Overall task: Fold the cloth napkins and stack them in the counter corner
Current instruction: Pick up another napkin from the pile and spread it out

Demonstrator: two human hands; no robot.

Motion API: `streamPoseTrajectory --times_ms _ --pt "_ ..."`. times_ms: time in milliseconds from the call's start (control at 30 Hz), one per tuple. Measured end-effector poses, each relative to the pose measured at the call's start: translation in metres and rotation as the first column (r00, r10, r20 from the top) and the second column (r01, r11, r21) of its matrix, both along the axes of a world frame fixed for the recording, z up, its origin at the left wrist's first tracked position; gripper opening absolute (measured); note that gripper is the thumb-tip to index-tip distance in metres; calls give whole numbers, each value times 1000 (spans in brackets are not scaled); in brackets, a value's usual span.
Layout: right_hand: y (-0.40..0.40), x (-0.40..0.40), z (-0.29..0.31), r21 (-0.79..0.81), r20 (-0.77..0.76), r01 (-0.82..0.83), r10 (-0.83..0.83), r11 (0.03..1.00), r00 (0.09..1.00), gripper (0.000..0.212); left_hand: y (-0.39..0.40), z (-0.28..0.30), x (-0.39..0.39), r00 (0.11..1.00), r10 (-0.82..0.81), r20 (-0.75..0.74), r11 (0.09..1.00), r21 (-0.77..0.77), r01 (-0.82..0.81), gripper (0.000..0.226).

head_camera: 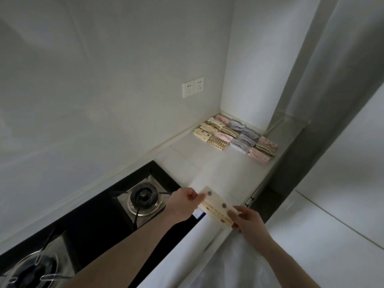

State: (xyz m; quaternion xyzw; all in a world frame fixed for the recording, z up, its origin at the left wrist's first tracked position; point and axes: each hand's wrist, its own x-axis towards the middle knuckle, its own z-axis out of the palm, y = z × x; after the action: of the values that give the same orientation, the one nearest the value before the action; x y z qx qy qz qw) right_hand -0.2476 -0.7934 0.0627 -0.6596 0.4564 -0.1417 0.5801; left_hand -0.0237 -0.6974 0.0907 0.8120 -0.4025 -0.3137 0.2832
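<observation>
I hold a cream napkin [217, 206] with purple dots between my two hands, lifted above the near part of the counter [187, 163], just right of the stove [116, 206]. It is folded into a long narrow strip that runs from upper left to lower right.

My left hand [184, 202] pinches the far end: the fingers are curled in, with fingertips and thumb pressed together on the cloth's corner. My right hand [247, 222] grips the near end, thumb on top of the strip and the other fingers curled under it, so I cannot see how they lie below. Both hands are closed tight on the cloth, neither spread at all. The strip is stretched flat between them, and its layered edge shows along the side nearest me.

Folded napkins [234, 135] already lie in the counter corner, packed side by side against the wall: cream ones at the left, pink, checked and grey ones toward the right. They are well apart from the one I hold.

Two sockets [193, 87] sit on the wall above them.
</observation>
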Motion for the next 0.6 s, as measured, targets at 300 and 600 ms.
streamPoseTrajectory --times_ms 300,600 --pt "-143 34 -46 47 -79 29 -25 998 997 22 -73 -8 29 977 190 -97 982 37 -187 24" --pt "-293 73 -91 137 -205 107 -78 985 976 29 -140 -21 42 937 342 -71 938 90 -335 15"
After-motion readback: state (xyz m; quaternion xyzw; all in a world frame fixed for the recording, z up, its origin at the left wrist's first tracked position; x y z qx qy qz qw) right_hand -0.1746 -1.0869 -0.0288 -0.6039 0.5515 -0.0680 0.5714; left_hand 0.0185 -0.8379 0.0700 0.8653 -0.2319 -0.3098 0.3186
